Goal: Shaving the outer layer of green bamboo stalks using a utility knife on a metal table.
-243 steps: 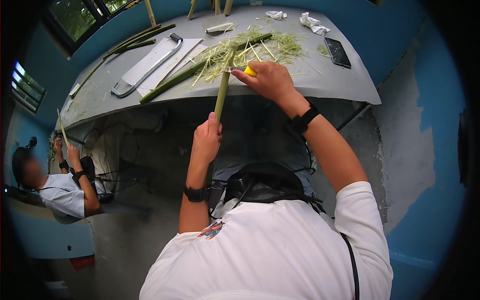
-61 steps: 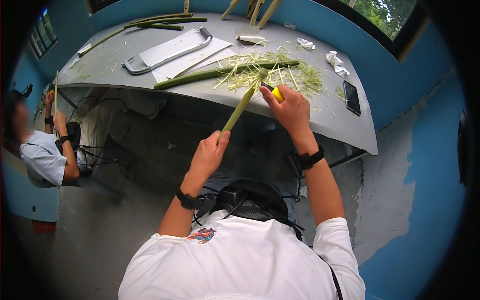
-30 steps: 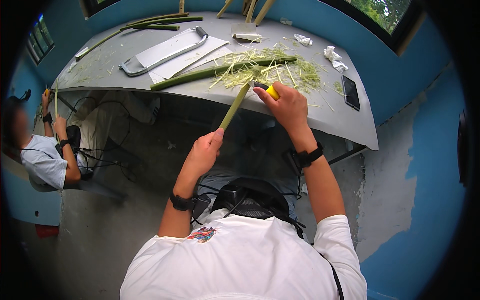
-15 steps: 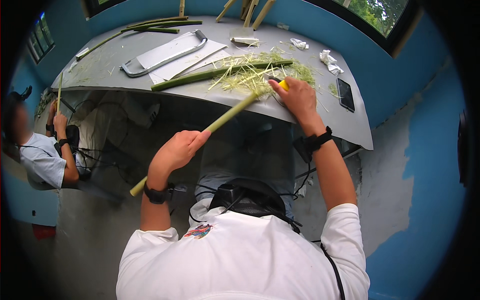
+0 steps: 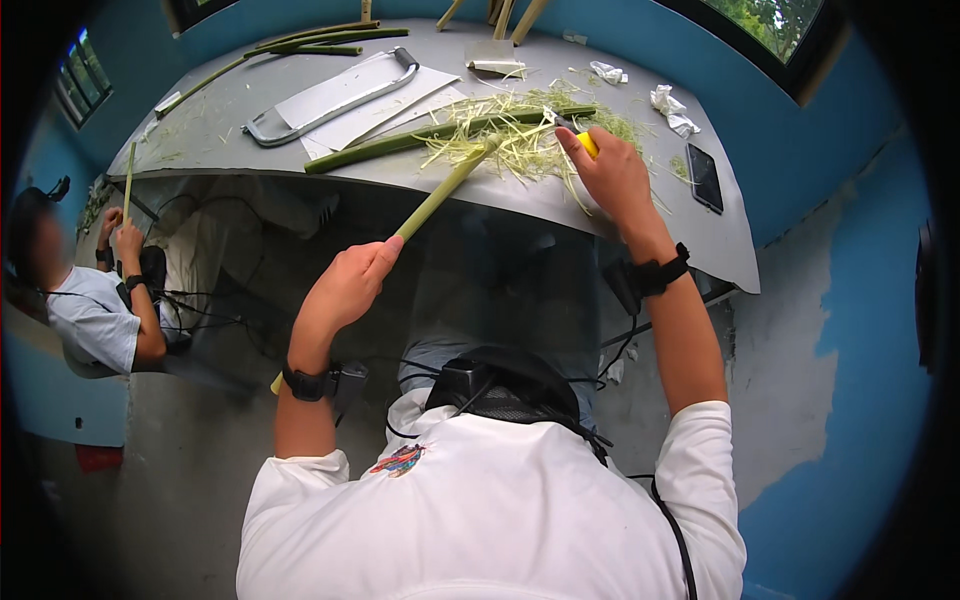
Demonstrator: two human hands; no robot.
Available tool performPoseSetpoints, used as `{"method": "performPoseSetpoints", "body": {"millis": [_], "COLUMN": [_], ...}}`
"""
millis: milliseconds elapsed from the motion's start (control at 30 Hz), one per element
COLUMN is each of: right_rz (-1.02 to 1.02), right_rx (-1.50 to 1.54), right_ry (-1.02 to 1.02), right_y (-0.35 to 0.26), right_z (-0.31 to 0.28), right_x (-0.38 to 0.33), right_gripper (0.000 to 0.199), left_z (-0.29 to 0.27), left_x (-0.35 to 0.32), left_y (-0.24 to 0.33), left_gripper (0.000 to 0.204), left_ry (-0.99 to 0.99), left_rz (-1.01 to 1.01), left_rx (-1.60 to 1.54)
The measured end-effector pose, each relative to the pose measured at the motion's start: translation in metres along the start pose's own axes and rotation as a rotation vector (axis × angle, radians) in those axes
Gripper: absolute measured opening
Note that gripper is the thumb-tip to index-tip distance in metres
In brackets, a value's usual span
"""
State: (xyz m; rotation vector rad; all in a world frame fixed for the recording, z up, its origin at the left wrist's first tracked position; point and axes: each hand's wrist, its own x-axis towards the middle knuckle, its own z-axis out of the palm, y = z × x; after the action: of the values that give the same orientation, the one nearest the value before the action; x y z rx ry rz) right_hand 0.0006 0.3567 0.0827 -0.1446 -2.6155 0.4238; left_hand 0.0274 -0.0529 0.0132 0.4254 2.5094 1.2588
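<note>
My left hand is closed around a pale green bamboo stick. The stick slants up to the right, its far end over the table's front edge and the shavings. Its lower end passes behind my left wrist. Closed on a yellow-and-black hand tool, my right hand is just right of the stick's far end, apart from it. The tool's working end is small and partly hidden, so its exact kind is unclear. Thin green shavings lie in a heap beneath both, around a darker green bamboo pole.
On the grey table are a hacksaw on white sheets, more green poles, crumpled tissues and a phone. Another person sits at the left, holding a thin stick. Cables hang near my waist.
My right hand and the tool have moved up and right, off the stick's end. The stick's far end has shifted left and up, and my left hand has risen slightly.
</note>
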Motion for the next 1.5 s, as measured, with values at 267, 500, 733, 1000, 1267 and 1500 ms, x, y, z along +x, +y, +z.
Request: {"method": "performPoseSetpoints", "body": {"millis": [267, 500, 733, 1000, 1267, 1500], "right_rz": [-0.271, -0.300, -0.096, -0.015, -0.119, -0.117], "right_rx": [-0.002, -0.192, -0.149, -0.069, -0.002, 0.030], "right_ry": [-0.177, -0.132, -0.118, -0.031, 0.053, 0.063], "right_y": [-0.054, -0.054, -0.071, -0.081, -0.082, -0.072], "right_z": [0.000, 0.001, 0.034, 0.038, 0.031, 0.028], "right_x": [-0.021, 0.004, -0.011, -0.030, -0.040, -0.043], "right_gripper": [0.077, 0.079, 0.082, 0.080, 0.078, 0.075], "left_z": [0.021, 0.031, 0.047, 0.046, 0.042, 0.041], "left_x": [0.015, -0.001, -0.010, -0.017, -0.015, -0.016], "left_y": [0.012, 0.035, 0.039, 0.046, 0.047, 0.050], "left_gripper": [0.071, 0.075, 0.070, 0.068, 0.073, 0.072], "left_ry": [0.082, 0.131, 0.300, 0.322, 0.250, 0.257], "left_rz": [0.029, -0.015, 0.046, 0.024, 0.005, 0.020], "left_rx": [0.074, 0.065, 0.209, 0.268, 0.230, 0.318]}}
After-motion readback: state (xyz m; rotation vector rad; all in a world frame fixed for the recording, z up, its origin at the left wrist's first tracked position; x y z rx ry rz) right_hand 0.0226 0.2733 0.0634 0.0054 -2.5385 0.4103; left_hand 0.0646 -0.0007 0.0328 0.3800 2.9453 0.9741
